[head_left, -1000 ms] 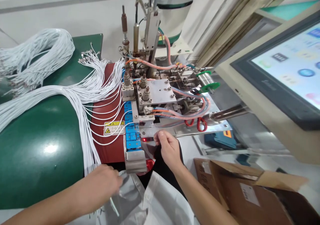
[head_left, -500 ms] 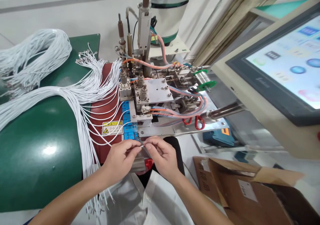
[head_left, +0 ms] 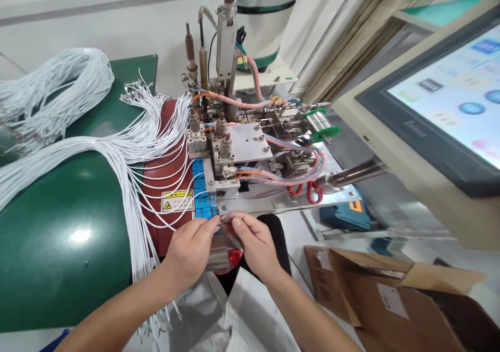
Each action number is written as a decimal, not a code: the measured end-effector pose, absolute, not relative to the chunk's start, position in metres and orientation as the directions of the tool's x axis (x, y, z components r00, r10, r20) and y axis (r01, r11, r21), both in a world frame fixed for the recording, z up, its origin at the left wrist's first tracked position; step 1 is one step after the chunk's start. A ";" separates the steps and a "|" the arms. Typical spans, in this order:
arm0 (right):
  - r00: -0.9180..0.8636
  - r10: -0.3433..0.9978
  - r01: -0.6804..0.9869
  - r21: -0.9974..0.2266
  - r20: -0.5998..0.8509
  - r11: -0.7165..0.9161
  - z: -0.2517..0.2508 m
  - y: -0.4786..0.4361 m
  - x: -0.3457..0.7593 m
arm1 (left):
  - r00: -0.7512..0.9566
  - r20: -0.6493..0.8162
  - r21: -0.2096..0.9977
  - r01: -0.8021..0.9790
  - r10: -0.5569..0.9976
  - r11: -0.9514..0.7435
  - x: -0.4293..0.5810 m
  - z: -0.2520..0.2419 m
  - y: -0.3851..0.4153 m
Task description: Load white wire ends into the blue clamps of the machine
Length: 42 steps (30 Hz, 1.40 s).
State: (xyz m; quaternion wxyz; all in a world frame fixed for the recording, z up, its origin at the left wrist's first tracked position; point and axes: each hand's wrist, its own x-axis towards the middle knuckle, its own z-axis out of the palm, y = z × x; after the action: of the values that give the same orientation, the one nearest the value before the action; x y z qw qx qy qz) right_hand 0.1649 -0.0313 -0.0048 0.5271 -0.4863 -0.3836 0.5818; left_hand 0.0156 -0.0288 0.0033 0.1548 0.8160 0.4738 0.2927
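Observation:
In the head view my left hand point(head_left: 190, 249) is pinched round the end of a white cable, which it mostly hides. My right hand point(head_left: 255, 242) meets it fingertip to fingertip, thumb and fingers closed at the cable's tip; what they grip is too small to make out. Both hands are at the near end of the row of blue clamps point(head_left: 203, 204) on the machine's edge. Several white cables point(head_left: 117, 172) from a large bundle run across the red-brown board point(head_left: 152, 183), some reaching the blue clamps.
Behind the clamps stands the machine point(head_left: 246, 143) with orange hoses and a green-rimmed wire spool point(head_left: 321, 125). A touchscreen point(head_left: 449, 97) leans in at the right. Another cable coil point(head_left: 86, 76) lies on the green table point(head_left: 58, 237). An open cardboard box point(head_left: 351, 289) sits lower right.
My joined fingertips have risen slightly toward the blue clamps, and the left fingers have straightened. The white piece visible between the fingertips before is now mostly hidden.

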 end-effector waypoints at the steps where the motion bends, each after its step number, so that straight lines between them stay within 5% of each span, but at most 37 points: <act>1: 0.013 0.987 -0.260 -0.954 -0.158 -0.149 -0.005 -0.031 0.165 | 0.359 0.306 0.585 0.659 0.882 -0.472 0.016 0.004 -0.028; 5: 0.031 0.992 -0.238 -0.964 -0.126 -0.115 -0.004 -0.028 0.165 | 0.229 0.057 0.833 0.525 0.972 -0.173 0.021 0.009 -0.024; 8: 0.063 0.992 -0.165 -0.982 -0.107 -0.096 -0.005 -0.026 0.163 | 0.201 -0.074 0.900 0.434 0.977 -0.021 0.024 0.011 -0.023; 13: 0.140 0.988 -0.063 -0.997 -0.059 -0.051 -0.006 -0.028 0.156 | 0.176 -0.095 0.910 0.414 0.980 0.014 0.026 0.008 -0.026; 22: 0.207 0.963 -0.231 -0.965 -0.175 -0.126 0.000 -0.033 0.138 | 0.100 -0.065 0.943 0.331 0.993 0.029 0.027 0.004 -0.033; 26: 0.257 0.966 -0.011 -0.999 0.035 0.039 -0.004 -0.032 0.141 | 0.093 -0.085 0.945 0.324 0.992 0.051 0.027 0.004 -0.032; 30: 0.106 0.967 0.215 -0.955 0.230 0.203 -0.003 -0.027 0.154 | 0.187 -0.075 0.926 0.378 0.980 -0.001 0.023 0.007 -0.027; 39: -0.399 0.915 0.426 -0.872 0.058 0.241 0.017 -0.014 0.188 | 0.533 -0.176 0.849 0.508 0.828 -0.147 0.009 0.023 -0.009; 42: -0.352 0.929 0.395 -0.883 0.109 0.253 0.013 -0.016 0.183 | 0.494 -0.197 0.815 0.563 0.847 -0.139 0.011 0.022 -0.010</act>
State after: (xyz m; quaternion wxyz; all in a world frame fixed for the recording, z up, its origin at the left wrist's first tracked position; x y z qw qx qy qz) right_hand 0.1825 -0.0161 0.0132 0.3334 -0.4611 -0.7180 0.4009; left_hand 0.0107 -0.0104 0.0217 0.4499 0.7380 0.4777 0.1576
